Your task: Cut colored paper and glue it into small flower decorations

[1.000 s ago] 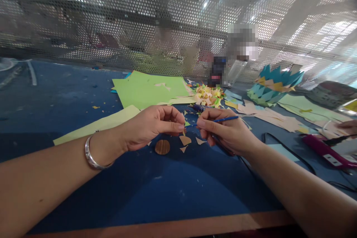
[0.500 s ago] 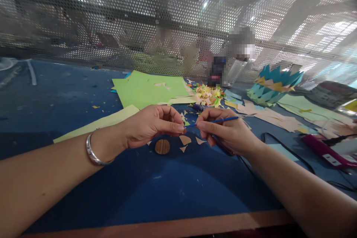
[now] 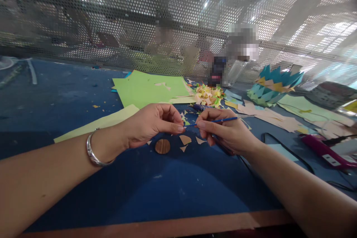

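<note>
Both hands are closed over the table, pinching a thin blue stick that lies nearly level between them. My left hand, with a silver bangle on its wrist, has thumb and forefinger at the stick's left end. My right hand grips it further along, and the other end sticks out to the right with a pale, thin tip. Below my left hand lies a round brown wooden disc. Beside it are cut paper pieces. A dark object is partly hidden under my right hand.
Green paper sheets and a pile of paper scraps lie further back. A teal folded-paper bowl stands at back right. On the right are a magenta power strip and black cables. A perforated metal screen borders the table.
Hardly anything differs. Both hands keep the same pinch on the blue stick, and the pale tip at its right end shows more clearly.
</note>
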`<state>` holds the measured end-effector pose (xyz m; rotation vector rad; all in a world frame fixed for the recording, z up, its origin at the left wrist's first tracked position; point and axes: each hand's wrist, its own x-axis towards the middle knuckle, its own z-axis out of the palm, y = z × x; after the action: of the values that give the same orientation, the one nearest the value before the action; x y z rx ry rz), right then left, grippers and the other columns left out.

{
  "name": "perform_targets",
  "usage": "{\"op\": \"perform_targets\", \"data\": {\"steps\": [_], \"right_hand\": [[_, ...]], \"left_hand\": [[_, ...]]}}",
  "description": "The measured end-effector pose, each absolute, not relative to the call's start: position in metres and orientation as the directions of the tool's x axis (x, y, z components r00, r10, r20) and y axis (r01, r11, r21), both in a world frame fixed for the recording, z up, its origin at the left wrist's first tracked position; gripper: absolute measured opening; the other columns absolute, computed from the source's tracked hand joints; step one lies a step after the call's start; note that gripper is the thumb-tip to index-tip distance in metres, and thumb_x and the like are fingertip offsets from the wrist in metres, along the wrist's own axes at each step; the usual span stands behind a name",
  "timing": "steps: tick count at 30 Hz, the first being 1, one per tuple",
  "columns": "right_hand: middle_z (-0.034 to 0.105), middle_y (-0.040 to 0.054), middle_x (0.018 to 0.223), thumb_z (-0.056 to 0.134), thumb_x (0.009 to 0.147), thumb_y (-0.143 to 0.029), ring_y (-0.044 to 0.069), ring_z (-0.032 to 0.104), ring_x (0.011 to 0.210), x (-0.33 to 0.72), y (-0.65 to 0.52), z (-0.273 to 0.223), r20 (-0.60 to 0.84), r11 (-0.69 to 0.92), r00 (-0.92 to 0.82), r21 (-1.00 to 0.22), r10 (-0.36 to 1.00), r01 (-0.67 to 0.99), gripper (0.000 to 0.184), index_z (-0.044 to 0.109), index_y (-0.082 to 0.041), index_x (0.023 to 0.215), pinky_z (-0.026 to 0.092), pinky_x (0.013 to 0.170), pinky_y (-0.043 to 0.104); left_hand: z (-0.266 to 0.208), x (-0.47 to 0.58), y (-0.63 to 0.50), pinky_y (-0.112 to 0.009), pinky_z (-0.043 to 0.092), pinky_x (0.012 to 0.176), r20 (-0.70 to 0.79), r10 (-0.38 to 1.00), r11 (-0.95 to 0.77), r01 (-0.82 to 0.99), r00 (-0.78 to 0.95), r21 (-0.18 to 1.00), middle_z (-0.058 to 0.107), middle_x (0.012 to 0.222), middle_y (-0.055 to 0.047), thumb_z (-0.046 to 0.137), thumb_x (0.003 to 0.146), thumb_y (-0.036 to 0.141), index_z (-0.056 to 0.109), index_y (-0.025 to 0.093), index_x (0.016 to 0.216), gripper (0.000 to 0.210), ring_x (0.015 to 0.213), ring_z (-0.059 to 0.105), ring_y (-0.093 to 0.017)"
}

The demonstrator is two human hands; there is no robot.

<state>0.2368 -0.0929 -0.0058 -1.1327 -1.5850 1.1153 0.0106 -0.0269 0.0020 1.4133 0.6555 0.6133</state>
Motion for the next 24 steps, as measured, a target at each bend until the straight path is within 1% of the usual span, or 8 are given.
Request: {"op": "perform_targets", "data": {"steps": [5, 10, 13, 15, 19, 24], "right_hand": [[0.066, -0.0008, 0.063, 0.077, 0.085, -0.045, 0.007, 0.057, 0.044, 0.2375, -0.0929, -0.0060, 0.146, 0.187, -0.214, -0.965, 0.966, 0.184, 0.030, 0.067, -0.017, 0.079, 0.044, 0.041, 0.018], [0.066, -0.0010, 0.064, 0.076, 0.085, -0.045, 0.007, 0.057, 0.045, 0.2399, -0.0928, -0.0056, 0.158, 0.197, -0.205, -0.962, 0.966, 0.188, 0.031, 0.066, -0.017, 0.079, 0.043, 0.041, 0.017], [0.066, -0.0011, 0.064, 0.076, 0.086, -0.045, 0.007, 0.057, 0.044, 0.2410, -0.0924, -0.0050, 0.163, 0.202, -0.199, -0.961, 0.966, 0.191, 0.031, 0.065, -0.017, 0.079, 0.042, 0.041, 0.017], [0.066, -0.0012, 0.063, 0.076, 0.086, -0.044, 0.006, 0.057, 0.044, 0.2411, -0.0921, -0.0049, 0.167, 0.205, -0.196, -0.960, 0.966, 0.192, 0.030, 0.065, -0.017, 0.079, 0.042, 0.041, 0.016], [0.066, -0.0012, 0.063, 0.075, 0.087, -0.044, 0.006, 0.057, 0.044, 0.2403, -0.0918, -0.0050, 0.166, 0.200, -0.179, -0.959, 0.970, 0.198, 0.030, 0.065, -0.017, 0.079, 0.042, 0.041, 0.016], [0.066, -0.0011, 0.063, 0.076, 0.085, -0.046, 0.007, 0.056, 0.044, 0.2395, -0.0917, -0.0044, 0.158, 0.191, -0.166, -0.960, 0.973, 0.204, 0.032, 0.065, -0.017, 0.079, 0.040, 0.040, 0.017]], "left_hand": [[0.0035, 0.0106, -0.0295, -0.025, 0.048, 0.074, -0.039, 0.729, 0.054, -0.001, 0.684, 0.999, 0.066, 0.077, 0.002, 0.085, 0.070, 0.012, 0.068, 0.015, 0.079, 0.020, 0.074, 0.061, -0.010], [0.0039, 0.0118, -0.0302, -0.026, 0.050, 0.082, -0.042, 0.696, 0.088, -0.027, 0.716, 0.996, 0.069, 0.093, -0.002, 0.081, 0.073, 0.008, 0.068, 0.016, 0.093, 0.025, 0.088, 0.066, -0.013], [0.0034, 0.0127, -0.0297, -0.026, 0.051, 0.084, -0.065, 0.702, 0.118, -0.026, 0.709, 0.993, 0.070, 0.097, -0.003, 0.079, 0.075, 0.007, 0.066, 0.016, 0.097, 0.027, 0.091, 0.068, -0.013], [0.0026, 0.0130, -0.0293, -0.026, 0.051, 0.084, -0.106, 0.704, 0.170, -0.022, 0.702, 0.985, 0.071, 0.096, -0.003, 0.080, 0.075, 0.007, 0.065, 0.017, 0.100, 0.030, 0.089, 0.069, -0.014], [-0.0002, 0.0126, -0.0280, -0.027, 0.053, 0.081, -0.179, 0.696, 0.265, -0.017, 0.696, 0.964, 0.073, 0.087, -0.003, 0.082, 0.074, 0.009, 0.063, 0.017, 0.104, 0.037, 0.084, 0.072, -0.015], [-0.0032, 0.0130, -0.0277, -0.026, 0.053, 0.075, -0.199, 0.699, 0.292, -0.021, 0.686, 0.956, 0.074, 0.085, -0.003, 0.082, 0.076, 0.010, 0.062, 0.016, 0.105, 0.036, 0.081, 0.073, -0.015]]}}
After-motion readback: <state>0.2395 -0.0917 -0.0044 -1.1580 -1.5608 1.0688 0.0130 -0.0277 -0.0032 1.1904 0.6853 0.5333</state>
